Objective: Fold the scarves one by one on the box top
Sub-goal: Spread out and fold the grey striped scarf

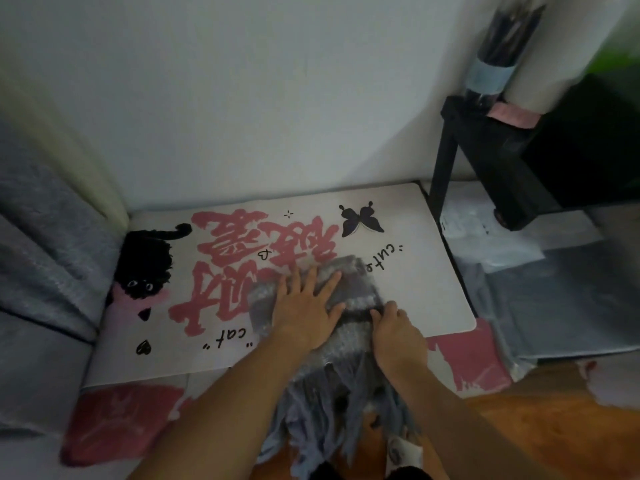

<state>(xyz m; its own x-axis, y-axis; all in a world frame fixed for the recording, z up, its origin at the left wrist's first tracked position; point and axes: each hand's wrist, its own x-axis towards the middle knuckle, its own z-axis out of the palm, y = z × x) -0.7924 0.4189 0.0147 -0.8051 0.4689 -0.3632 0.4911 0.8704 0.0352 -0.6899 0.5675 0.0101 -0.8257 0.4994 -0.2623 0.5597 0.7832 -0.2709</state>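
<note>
Scarf (349, 306): grey, fuzzy, with paler bands; laid on the near right part of the box top (433, 271), its fringe (332, 410) draped over the near edge of the box top and hung toward the floor.

Left hand (308, 306): laid flat on the scarf, fingers spread and straight, palm pressed onto the fabric.

Right hand (394, 334): placed at the right side of the scarf, just beside the left hand; fingertips are curled into the fabric, which appears to be pinched, though the motion blur leaves the exact hold unclear.

Box top: white, printed with large pink characters, a black cat (145, 268) at its left end, a black butterfly (360, 220) near its far right corner.

Black stand (485, 161): set right of the box top, against the wall.

Grey cushion (45, 244): seen left of the box top.

Plastic bags (554, 299): piled right of the box top.
</note>
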